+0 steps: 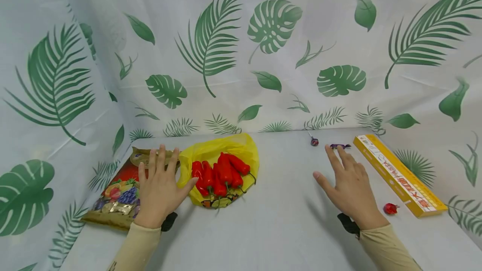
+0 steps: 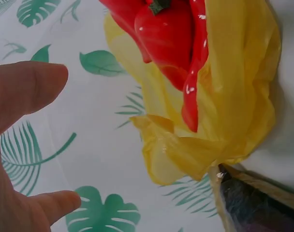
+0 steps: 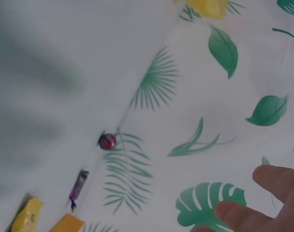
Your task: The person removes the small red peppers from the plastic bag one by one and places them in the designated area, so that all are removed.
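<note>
White table [image 1: 286, 229], leaf-print backdrop | our left hand [image 1: 160, 189] spread flat, empty, beside yellow bag [image 1: 226, 147] of red peppers [image 1: 220, 175] | our right hand [image 1: 348, 187] open, empty, near purple candy [image 1: 340, 146]

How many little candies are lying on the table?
3. A dark round candy and a purple wrapped candy lie at the back, just beyond the right hand. A red candy sits beside the yellow box. Others may be hidden.
</note>
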A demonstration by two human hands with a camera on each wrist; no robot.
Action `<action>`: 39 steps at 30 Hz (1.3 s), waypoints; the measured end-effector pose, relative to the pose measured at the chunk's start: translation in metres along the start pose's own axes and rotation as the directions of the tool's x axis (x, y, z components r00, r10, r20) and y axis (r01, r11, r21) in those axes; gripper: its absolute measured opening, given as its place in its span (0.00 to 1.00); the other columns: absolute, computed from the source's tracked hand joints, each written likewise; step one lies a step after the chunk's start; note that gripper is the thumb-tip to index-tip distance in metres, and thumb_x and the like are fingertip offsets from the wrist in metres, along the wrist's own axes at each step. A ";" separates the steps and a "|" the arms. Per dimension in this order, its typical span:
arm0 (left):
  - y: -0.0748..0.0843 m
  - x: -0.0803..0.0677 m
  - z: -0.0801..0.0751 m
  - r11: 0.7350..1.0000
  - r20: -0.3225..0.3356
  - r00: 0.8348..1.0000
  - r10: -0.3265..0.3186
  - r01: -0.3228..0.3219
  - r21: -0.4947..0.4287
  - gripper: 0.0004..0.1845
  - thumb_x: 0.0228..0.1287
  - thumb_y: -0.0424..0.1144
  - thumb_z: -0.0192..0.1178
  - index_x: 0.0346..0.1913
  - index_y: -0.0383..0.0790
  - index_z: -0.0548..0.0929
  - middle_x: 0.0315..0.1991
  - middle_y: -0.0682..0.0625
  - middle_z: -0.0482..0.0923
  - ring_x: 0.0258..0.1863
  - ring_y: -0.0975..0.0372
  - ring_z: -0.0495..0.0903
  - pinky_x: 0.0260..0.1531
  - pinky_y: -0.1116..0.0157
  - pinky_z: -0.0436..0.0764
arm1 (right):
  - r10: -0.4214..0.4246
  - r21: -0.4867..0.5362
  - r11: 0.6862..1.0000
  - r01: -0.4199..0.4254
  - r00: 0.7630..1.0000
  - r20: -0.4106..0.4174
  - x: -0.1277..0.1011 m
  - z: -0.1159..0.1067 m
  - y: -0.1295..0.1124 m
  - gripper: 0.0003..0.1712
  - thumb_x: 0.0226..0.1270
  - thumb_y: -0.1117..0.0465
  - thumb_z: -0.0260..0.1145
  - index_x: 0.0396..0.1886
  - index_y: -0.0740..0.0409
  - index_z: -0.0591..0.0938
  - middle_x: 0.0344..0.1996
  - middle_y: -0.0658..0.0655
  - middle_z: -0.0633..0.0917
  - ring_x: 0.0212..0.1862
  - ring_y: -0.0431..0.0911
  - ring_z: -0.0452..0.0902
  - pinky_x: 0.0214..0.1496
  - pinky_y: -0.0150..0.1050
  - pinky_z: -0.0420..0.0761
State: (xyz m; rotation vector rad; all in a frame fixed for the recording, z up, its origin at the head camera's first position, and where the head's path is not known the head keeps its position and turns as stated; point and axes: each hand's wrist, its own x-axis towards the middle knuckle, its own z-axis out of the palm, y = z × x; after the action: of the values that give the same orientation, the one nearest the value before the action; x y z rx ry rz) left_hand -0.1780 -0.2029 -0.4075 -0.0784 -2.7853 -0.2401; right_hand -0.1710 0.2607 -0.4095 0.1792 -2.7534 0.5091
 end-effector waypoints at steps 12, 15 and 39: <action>0.000 0.005 0.014 0.989 0.060 0.997 -0.044 0.052 -0.141 0.43 0.63 0.61 0.68 0.72 0.35 0.72 0.69 0.32 0.73 0.64 0.36 0.74 0.60 0.35 0.77 | -0.008 0.096 0.995 0.001 0.997 0.071 0.012 0.025 -0.008 0.48 0.76 0.37 0.60 0.84 0.52 0.55 0.78 0.73 0.61 0.73 0.76 0.60 0.71 0.76 0.60; 0.004 0.008 0.016 0.981 0.090 0.994 -0.066 0.081 -0.179 0.36 0.65 0.58 0.69 0.64 0.32 0.79 0.59 0.34 0.81 0.55 0.41 0.81 0.56 0.41 0.83 | -0.029 0.167 0.986 0.013 0.995 0.092 0.018 0.035 -0.014 0.45 0.77 0.38 0.60 0.84 0.52 0.57 0.77 0.70 0.65 0.74 0.73 0.63 0.71 0.74 0.65; 0.011 0.025 0.034 0.933 0.123 0.980 -0.158 0.189 -0.306 0.23 0.54 0.43 0.80 0.48 0.33 0.86 0.37 0.42 0.85 0.34 0.55 0.79 0.37 0.57 0.86 | -0.219 0.445 0.889 0.107 0.953 0.209 0.092 0.125 -0.125 0.24 0.70 0.61 0.72 0.63 0.63 0.82 0.54 0.62 0.89 0.51 0.53 0.87 0.56 0.49 0.88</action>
State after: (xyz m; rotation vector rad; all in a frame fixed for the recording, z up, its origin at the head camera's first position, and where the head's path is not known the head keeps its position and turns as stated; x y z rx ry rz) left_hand -0.2122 -0.1851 -0.4285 0.0820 -2.8246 -0.7467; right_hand -0.2718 0.0930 -0.4476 0.6201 -2.7868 1.1128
